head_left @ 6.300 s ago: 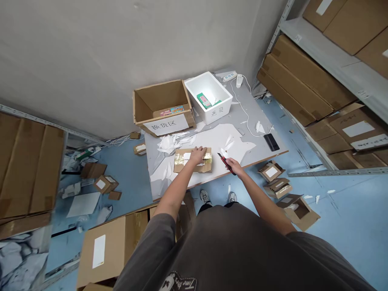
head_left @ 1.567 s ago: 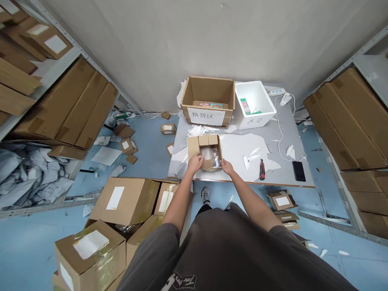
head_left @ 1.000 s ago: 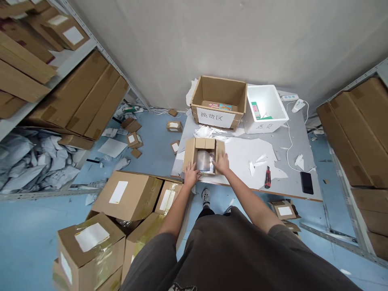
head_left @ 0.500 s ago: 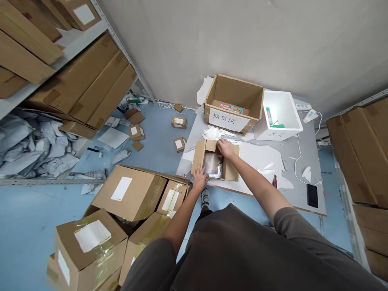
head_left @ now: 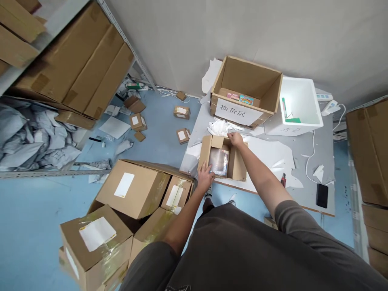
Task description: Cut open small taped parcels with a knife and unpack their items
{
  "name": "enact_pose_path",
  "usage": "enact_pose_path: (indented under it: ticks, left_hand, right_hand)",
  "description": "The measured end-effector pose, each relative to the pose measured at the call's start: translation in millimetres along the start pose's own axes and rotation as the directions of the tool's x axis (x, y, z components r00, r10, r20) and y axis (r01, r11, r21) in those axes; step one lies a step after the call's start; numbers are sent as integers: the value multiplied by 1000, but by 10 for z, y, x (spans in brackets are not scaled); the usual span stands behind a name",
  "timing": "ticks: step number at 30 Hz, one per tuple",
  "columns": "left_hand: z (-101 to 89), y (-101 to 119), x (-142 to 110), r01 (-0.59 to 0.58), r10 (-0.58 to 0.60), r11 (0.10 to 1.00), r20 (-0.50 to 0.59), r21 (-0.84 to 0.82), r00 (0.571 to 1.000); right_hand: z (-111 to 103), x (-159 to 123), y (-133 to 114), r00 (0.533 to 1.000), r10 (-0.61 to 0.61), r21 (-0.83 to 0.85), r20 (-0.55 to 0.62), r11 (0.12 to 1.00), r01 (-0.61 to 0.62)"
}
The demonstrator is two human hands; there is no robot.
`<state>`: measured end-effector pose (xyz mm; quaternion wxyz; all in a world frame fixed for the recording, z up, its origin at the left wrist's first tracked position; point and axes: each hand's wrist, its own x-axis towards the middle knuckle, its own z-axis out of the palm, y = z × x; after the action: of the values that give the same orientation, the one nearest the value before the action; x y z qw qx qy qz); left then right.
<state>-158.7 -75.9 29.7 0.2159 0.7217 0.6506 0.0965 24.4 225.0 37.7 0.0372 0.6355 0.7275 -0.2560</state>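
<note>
The carton [head_left: 240, 168] is grasped by the right hand [head_left: 235, 139] and touched by the left hand [head_left: 205, 178], fingers spread; it could be toppled off the bench [head_left: 299, 148] by tugging.

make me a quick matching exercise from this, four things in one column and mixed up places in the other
Column one
1. left hand
2. right hand
3. black phone
4. white box

Column two
A. near the right front corner of the table
B. at the far edge of the small open carton
C. just to the right of the large carton with the handwritten sign
D. at the near left corner of the small open carton

Pairs: 1-D, 2-B, 3-A, 4-C
</note>
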Motion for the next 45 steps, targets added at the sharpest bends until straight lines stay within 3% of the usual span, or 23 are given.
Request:
enact_pose_path:
  ticks: [4, 6, 8, 11, 14, 18, 22, 30, 37, 42, 45]
  left_hand:
    - [-27, 9, 8, 5, -5, 1000, 5, -7, 1000]
    - [-44, 14, 13, 4, -4, 1000, 2, -8, 1000]
    - [-54, 14, 15, 2, -3, 1000, -8, -1, 1000]
    - [-51, 3, 12, 2, -2, 1000, -22, 3, 1000]
    - [-28, -3, 5, -6, 5, 1000, -25, -14, 1000]
    - [5, 8, 5, 1, -2, 999, -31, -33, 1000]
    - [9, -4, 4, -4, 2, 999, -23, -50, 1000]
    - [20, 27, 6, -8, 7, 999, -19, -43, 1000]
    - [26, 12, -8, -1, 0, 999, -33, -45, 999]
    - [61, 57, -1, 4, -6, 999, -24, -52, 1000]
    - [51, 84, -2, 15, -16, 999, -24, -50, 1000]
  right_hand:
    - [-116, -218, -10, 971, -222, -128, -85, 969, 210]
    - [-127, -368, -78, 939, -338, -223, -59, 922, 318]
    - [-88, -493, -172, 933, -360, -295, 5, 891, 345]
    - [-18, -571, -282, 944, -328, -298, 25, 899, 320]
    - [-24, -519, -316, 956, -294, -198, -7, 937, 287]
    - [-65, -356, -372, 994, -97, -129, -43, 987, 90]
    - [-4, -271, -446, 993, 60, -88, -97, 994, -69]
    - [16, -337, -448, 998, 26, 1, -60, 1000, -26]
    - [12, -133, -570, 985, 175, 115, -2, 978, -173]
    - [89, 121, -494, 939, 344, 158, -2, 927, -340]
    - [101, 90, -492, 943, 328, 199, -47, 929, -313]
